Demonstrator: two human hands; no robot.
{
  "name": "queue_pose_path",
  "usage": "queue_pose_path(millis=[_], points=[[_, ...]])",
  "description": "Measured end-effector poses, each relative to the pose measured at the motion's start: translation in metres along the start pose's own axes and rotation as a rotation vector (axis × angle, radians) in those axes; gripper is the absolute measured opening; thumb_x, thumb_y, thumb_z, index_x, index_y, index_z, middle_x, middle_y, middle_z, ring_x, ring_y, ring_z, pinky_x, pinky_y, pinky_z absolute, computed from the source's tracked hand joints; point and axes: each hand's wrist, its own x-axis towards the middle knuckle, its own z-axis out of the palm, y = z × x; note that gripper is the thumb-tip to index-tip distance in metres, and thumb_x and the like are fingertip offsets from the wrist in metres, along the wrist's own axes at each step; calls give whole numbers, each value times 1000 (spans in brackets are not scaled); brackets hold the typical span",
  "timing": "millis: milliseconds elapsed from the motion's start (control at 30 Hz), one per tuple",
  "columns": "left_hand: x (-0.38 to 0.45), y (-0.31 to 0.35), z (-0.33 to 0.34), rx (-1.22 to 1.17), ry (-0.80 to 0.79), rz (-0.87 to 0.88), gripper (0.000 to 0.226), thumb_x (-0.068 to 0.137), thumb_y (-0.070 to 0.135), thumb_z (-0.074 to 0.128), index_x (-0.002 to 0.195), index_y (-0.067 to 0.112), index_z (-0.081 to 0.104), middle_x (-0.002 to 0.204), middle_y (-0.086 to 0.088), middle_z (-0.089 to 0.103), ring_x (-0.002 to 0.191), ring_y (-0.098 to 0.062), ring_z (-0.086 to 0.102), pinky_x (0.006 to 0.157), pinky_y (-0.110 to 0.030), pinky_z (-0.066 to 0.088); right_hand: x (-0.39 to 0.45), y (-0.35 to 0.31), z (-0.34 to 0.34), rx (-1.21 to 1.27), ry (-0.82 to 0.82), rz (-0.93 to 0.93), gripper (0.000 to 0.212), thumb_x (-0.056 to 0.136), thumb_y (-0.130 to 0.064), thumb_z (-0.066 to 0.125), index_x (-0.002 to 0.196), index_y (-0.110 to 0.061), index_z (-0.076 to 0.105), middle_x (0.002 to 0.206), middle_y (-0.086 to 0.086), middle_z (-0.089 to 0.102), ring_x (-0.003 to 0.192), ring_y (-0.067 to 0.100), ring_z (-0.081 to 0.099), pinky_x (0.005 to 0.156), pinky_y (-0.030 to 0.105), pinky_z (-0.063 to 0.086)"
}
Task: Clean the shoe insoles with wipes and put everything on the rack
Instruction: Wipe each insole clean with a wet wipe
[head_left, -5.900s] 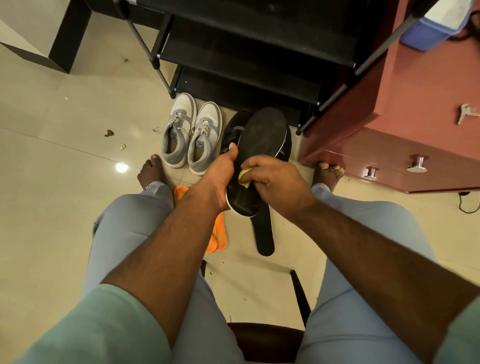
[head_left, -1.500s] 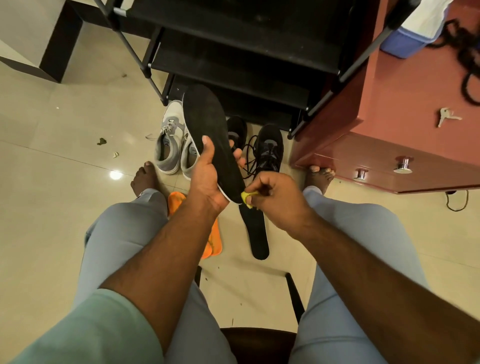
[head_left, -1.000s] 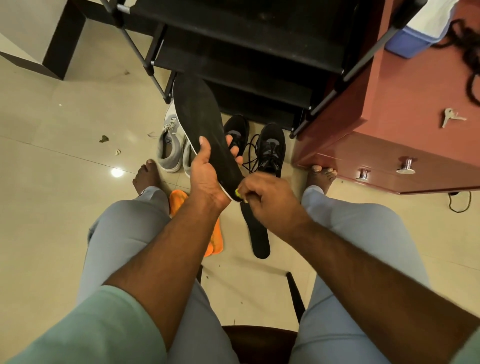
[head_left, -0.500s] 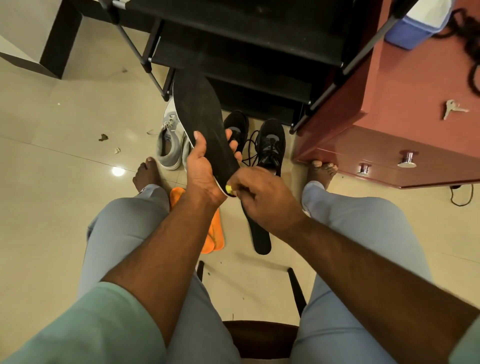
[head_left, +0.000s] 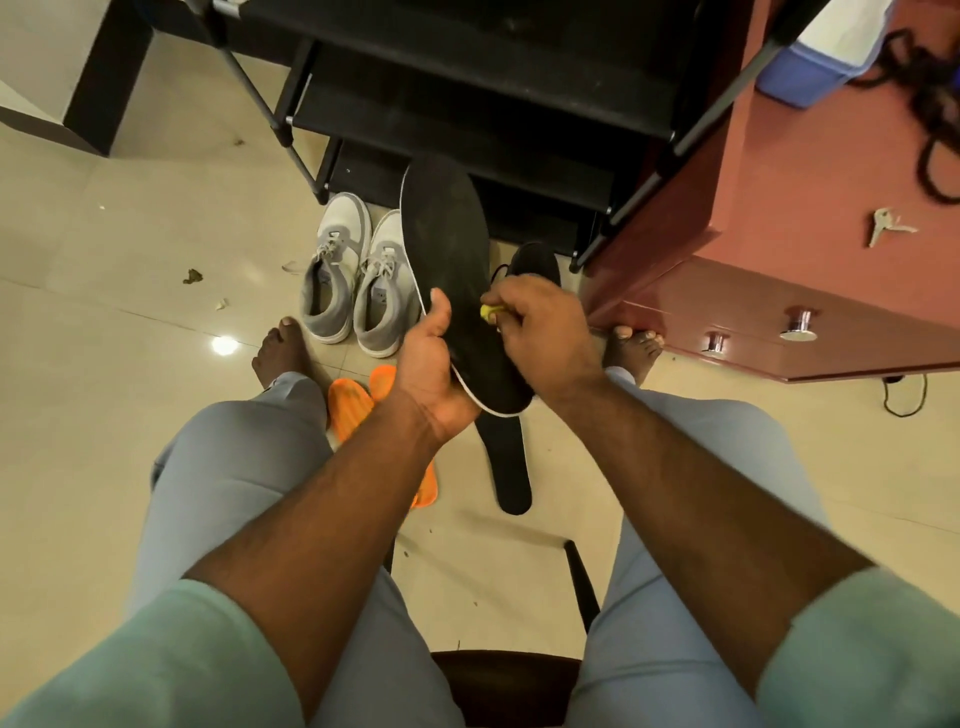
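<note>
A: Head view. Status of left hand (head_left: 434, 364)?

B: Gripping black insole (head_left: 457, 275) near its heel end, thumb laid over the top face, fingers hidden beneath. Held up above the floor (head_left: 104, 364), toe end pointing toward the rack (head_left: 467, 93).

A: Right hand (head_left: 540, 332)?

B: Fingers curled tight, pinching a small yellow wipe (head_left: 489, 312) against the right edge of the held insole.

A: Other insoles?

B: Second black insole (head_left: 511, 467) flat on the floor, directly below the hands, partly covered by them. Orange insoles (head_left: 358, 410) on the floor just left of it, partly hidden behind the left forearm.

A: Shoes?

B: Grey pair (head_left: 353, 280) side by side on the floor, in front of the rack, left of the held insole. Black shoe (head_left: 535, 262) behind the right hand, mostly hidden.

A: Surroundings?

B: Red cabinet (head_left: 779, 234) at right, keys (head_left: 885, 226) lying on top. Bare feet planted either side of the insoles. Chair edge (head_left: 509, 680) visible between the knees.
</note>
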Motion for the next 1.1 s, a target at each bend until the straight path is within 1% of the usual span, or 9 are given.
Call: queue_pose_path(millis=[100,200,400,533,600,733,833,1000,1100], points=[[3,2,-4,-16,-4,-5,59,104,52,28,108,8,66,98,-15,74,83,-29,74,62,-39,60,-4,2,-8,37,-105,-18,16,80,6,62,89,-5,70,90,10,66,85,19,61,79,31,52],[9,5,-8,-5,38,-27,59,102,54,34,113,6,66,114,-14,67,100,-28,68,82,-40,57,-25,-3,-15,3,-217,-109,18,75,11,63,82,-3,71,85,13,65,79,23,62,71,35,54],[8,-9,-4,81,-19,-94,53,102,43,39,141,8,51,133,-19,60,118,-34,60,97,-50,50,16,17,-12,-31,-24,36,21,76,12,56,83,-3,70,86,11,62,81,21,57,74,40,51],[7,1,-6,89,-3,-88,46,104,39,39,129,6,59,102,-15,72,86,-28,72,72,-41,61,-5,1,-26,24,-307,17,19,79,10,62,83,-7,70,85,1,57,78,11,56,69,24,53],[5,-2,-4,121,28,-103,47,103,39,40,130,6,59,101,-16,73,85,-28,73,67,-39,61,-12,1,-30,19,-388,7,19,79,9,63,82,-8,70,85,0,57,78,11,57,69,24,53],[3,-15,0,178,4,-133,47,103,37,44,136,5,56,125,-21,65,115,-35,63,92,-50,55,16,17,-27,-12,-92,100,20,79,6,63,81,-12,69,88,5,59,80,17,58,67,29,51],[0,-14,3,241,-5,-130,40,104,33,42,124,5,63,112,-18,71,99,-31,69,81,-40,59,28,21,-27,-34,1,110,17,78,6,64,82,-10,70,84,1,59,79,14,58,70,20,46],[10,2,-6,135,69,-70,47,104,43,39,115,7,67,109,-15,72,92,-28,71,82,-43,54,-12,-6,-35,33,-426,116,17,81,4,65,82,-13,69,87,-2,65,80,8,60,75,15,49],[11,3,-9,68,58,-82,54,104,48,36,121,6,65,119,-14,69,101,-28,70,85,-44,52,-27,-10,-32,48,-385,37,17,78,7,64,81,-9,70,84,-1,62,76,7,56,71,8,44]])
